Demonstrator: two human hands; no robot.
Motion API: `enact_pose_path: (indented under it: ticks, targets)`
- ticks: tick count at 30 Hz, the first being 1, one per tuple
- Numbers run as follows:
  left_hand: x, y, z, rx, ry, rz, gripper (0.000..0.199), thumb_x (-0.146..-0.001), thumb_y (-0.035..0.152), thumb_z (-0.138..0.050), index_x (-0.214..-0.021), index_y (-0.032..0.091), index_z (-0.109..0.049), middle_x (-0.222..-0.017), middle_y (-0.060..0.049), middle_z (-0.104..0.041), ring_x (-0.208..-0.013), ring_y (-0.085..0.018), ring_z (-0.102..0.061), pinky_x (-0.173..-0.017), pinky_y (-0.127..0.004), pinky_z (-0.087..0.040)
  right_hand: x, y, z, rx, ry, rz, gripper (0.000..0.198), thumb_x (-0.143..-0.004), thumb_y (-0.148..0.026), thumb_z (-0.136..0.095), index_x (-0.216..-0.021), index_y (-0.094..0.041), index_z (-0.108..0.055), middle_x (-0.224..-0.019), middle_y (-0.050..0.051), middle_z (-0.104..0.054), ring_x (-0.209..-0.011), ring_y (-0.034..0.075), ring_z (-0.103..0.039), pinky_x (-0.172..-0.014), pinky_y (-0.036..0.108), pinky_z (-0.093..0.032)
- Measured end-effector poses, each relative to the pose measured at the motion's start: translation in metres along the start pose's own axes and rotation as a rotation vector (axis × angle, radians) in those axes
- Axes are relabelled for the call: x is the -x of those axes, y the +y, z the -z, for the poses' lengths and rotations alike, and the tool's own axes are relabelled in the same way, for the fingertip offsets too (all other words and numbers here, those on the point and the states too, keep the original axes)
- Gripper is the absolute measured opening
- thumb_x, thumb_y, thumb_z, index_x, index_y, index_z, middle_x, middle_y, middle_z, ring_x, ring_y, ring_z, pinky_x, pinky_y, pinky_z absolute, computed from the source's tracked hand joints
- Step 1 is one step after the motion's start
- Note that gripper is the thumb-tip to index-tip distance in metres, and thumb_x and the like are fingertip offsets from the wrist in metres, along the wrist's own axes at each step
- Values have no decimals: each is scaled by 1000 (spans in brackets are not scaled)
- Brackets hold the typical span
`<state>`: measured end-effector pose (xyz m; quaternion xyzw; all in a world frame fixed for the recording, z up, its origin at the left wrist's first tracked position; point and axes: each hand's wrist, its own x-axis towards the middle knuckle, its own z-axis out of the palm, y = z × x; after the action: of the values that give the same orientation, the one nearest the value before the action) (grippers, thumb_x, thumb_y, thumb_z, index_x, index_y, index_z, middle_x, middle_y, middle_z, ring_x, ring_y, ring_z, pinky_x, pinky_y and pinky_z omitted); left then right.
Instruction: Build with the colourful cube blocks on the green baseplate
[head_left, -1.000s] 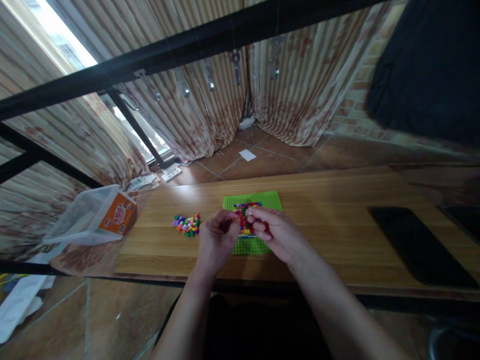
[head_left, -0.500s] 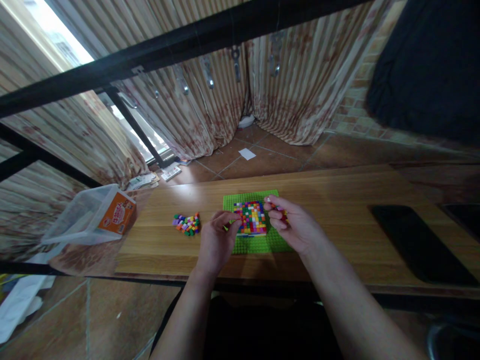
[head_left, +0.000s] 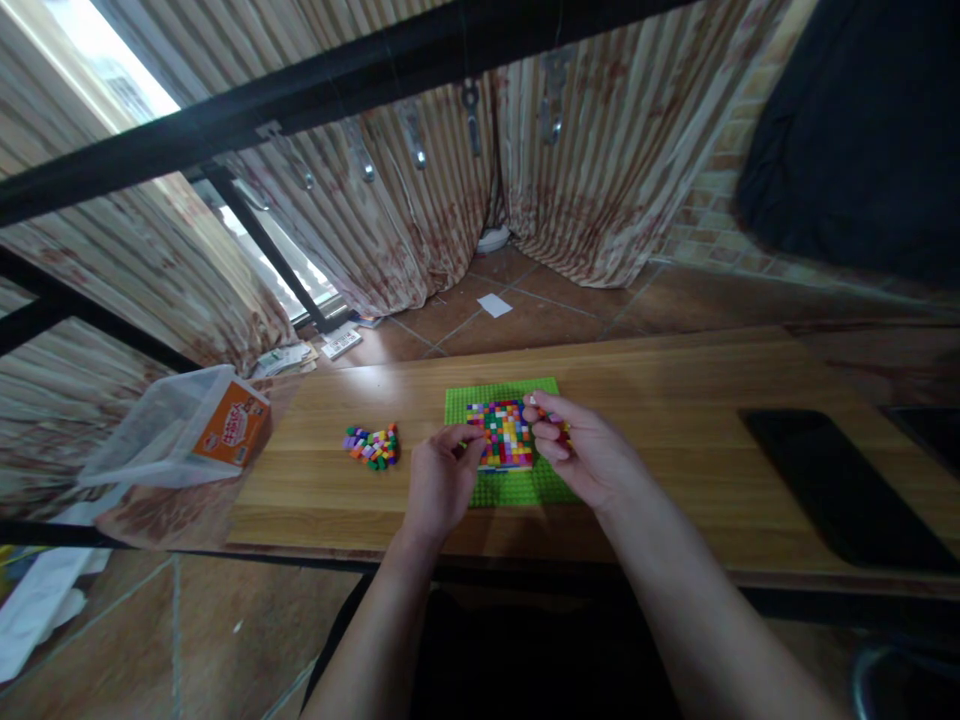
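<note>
A green studded baseplate point(head_left: 517, 490) lies on the wooden table, bearing a dense multicoloured block of small toy bricks point(head_left: 511, 435). My left hand point(head_left: 444, 475) is at the block's left side, thumb and forefinger pinched; whatever is between the tips is too small to make out. Over the plate's right part is my right hand point(head_left: 577, 435), its fingers curled around several small coloured bricks, red and yellow among them. A whitish brick shows at its thumb and fingertip. To the left of my left hand lies a loose pile of mixed bricks point(head_left: 373, 446).
A clear plastic bin point(head_left: 157, 430) with an orange label stands beyond the table's left end. On the right of the wooden table point(head_left: 675, 400) lies a dark flat slab point(head_left: 840, 490). A black metal bar point(head_left: 337, 85) with hanging clips crosses above, before striped curtains.
My left hand has shifted slightly to the right, with its pinch still at the brick block's left side. My right hand stays nearly in place, still curled around the bricks.
</note>
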<state>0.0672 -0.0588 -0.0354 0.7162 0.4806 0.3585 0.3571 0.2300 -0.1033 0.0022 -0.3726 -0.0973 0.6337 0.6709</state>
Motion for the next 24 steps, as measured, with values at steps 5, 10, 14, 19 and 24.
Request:
enact_pose_path:
  ticks: [5,10,14,19,24]
  targets:
    - [-1,-2,1,3,-13,-28,11,-79,25,-64,-80,22,-74,-79,-2,-74,-70,-15,-64,-66,-25,-46,-1,1,0,5,0,3,14,-67,-20,-75,-72,-13,-64,-64,-2,-57,-43,1,-34,-30,12,-19]
    - [-3,-3,0,1,-30,-29,10,-78,24,-65,-79,22,-74,-78,-1,-74,-70,-15,-64,-66,-25,-46,-1,2,1,2,5,1,14,-67,-20,-76,-72,-13,-64,-64,-2,-57,-43,1,-35,-30,12,-19]
    - [-2,-1,0,17,-35,-26,9,-78,24,-65,-78,22,-75,-77,-1,-74,-70,-15,-64,-66,-25,-47,0,2,1,10,5,5,14,-67,-21,-75,-72,-13,-64,-64,-2,-57,-43,1,-35,-31,12,-19]
    - [-3,2,0,41,-37,3,9,-76,24,-66,-76,22,-74,-76,-1,-73,-70,-15,-64,-66,-25,-47,0,3,0,-4,12,-7,16,-66,-21,-77,-72,-13,-64,-63,-2,-57,-43,1,-36,-31,12,-18]
    - [-4,4,-2,49,-40,10,8,-76,22,-66,-75,21,-74,-73,0,-72,-66,-15,-62,-63,-25,-46,-1,4,0,-5,5,-9,16,-67,-20,-77,-73,-13,-64,-63,-2,-57,-43,1,-35,-30,12,-18]
